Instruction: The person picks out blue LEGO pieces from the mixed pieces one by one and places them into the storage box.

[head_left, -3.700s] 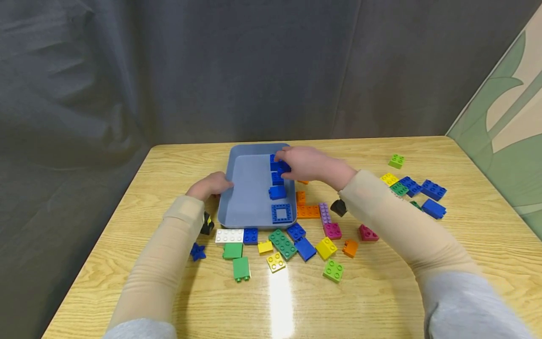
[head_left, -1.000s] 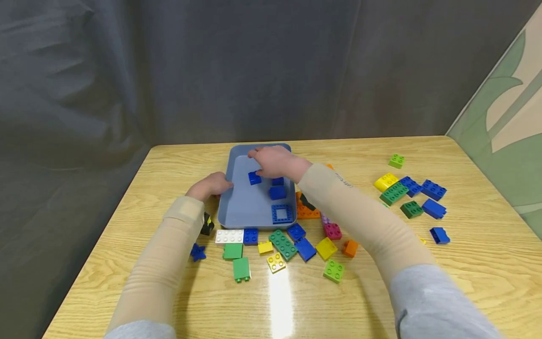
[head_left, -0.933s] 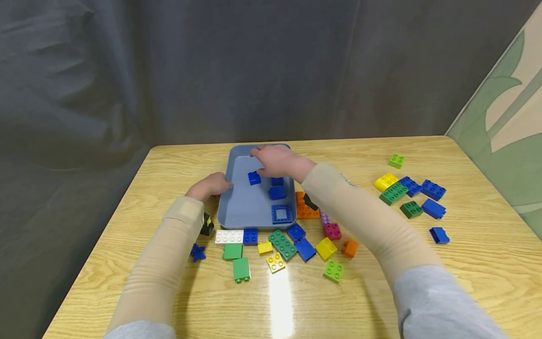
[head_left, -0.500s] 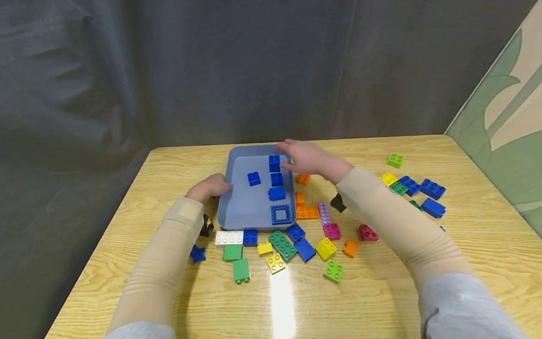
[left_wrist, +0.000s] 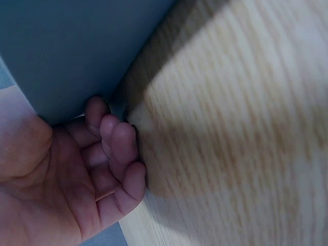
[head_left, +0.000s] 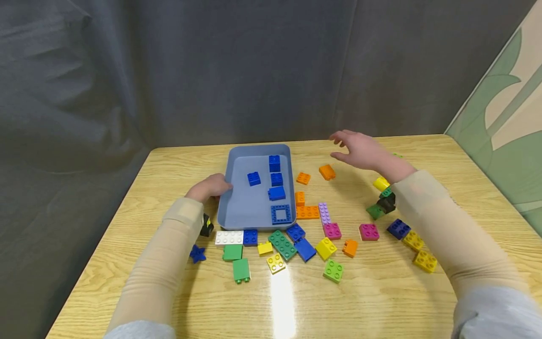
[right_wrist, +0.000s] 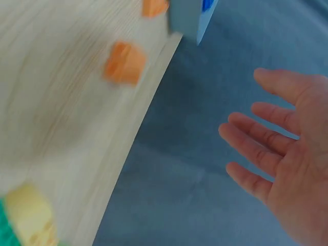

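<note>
In the head view my left hand (head_left: 210,185) holds the left rim of a grey-blue tray (head_left: 224,207). The left wrist view has its thumb over the tray wall (left_wrist: 77,56) and curled fingers (left_wrist: 123,143) against the outside near the tabletop. Inside the tray, a blue brick (head_left: 254,179) lies apart at the middle. Down the right side run more blue bricks (head_left: 274,163) and a square blue frame piece (head_left: 281,214). My right hand (head_left: 360,149) hovers over the table's back part, fingers spread and holding nothing. Nearest below it is an orange brick (head_left: 327,172).
Loose bricks of several colours surround the tray, including a white brick (head_left: 229,238), a green brick (head_left: 282,245), a pink brick (head_left: 369,232) and a yellow brick (head_left: 425,261). A blue star (head_left: 197,253) lies beside my left forearm. Dark cloth (head_left: 254,70) hangs behind the table.
My right hand set a blue brick at the tray's middle, drew back and moved right, out of the tray. My left hand stays at the rim.
</note>
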A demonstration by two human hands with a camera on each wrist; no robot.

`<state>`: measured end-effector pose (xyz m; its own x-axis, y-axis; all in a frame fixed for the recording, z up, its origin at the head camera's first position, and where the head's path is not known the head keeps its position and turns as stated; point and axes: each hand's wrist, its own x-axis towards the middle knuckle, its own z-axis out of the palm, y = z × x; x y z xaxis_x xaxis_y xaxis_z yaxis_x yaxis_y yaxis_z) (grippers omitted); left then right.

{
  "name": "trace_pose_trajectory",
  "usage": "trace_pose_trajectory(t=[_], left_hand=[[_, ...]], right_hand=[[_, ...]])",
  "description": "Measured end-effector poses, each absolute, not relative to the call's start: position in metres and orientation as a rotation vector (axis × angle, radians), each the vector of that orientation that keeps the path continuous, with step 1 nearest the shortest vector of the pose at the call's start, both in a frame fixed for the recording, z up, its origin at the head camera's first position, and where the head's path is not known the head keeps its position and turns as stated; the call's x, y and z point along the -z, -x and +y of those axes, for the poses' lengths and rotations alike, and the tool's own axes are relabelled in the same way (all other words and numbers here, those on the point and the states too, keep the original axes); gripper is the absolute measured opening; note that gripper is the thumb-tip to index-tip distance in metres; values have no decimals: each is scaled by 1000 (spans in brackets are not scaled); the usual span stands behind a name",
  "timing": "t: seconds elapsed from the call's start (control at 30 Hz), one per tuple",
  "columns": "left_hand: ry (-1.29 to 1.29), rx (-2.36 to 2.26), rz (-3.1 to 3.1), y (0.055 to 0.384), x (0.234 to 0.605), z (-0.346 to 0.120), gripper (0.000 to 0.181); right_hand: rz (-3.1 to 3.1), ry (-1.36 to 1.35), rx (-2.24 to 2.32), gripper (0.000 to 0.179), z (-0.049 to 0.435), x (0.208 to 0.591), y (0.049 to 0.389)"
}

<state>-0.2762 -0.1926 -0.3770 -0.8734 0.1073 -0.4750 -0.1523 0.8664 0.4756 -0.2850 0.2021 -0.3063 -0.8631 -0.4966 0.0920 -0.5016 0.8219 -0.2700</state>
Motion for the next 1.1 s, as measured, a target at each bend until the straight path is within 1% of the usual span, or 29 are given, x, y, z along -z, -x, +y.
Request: trace_pose_trajectory(t=[0.17, 0.4, 0.57, 0.83, 1.1], left_hand=[[29, -698, 2537, 276, 377, -191, 31], [13, -689, 2543, 275, 374, -190, 30], [25, -701, 2533, 276, 374, -191, 30], [8, -721, 2534, 276, 374, -189, 28], [-8, -687, 2555, 275, 373, -188, 30]], right_hand=[[-3033, -706, -477, 44, 243, 309, 278], [-3151, -520, -459, 50, 295, 318, 271], [-3226, -435, -488, 55, 326, 324, 269], [-3353, -362, -491, 57, 358, 334, 259], [-3455, -376, -532, 72, 370, 350, 252]])
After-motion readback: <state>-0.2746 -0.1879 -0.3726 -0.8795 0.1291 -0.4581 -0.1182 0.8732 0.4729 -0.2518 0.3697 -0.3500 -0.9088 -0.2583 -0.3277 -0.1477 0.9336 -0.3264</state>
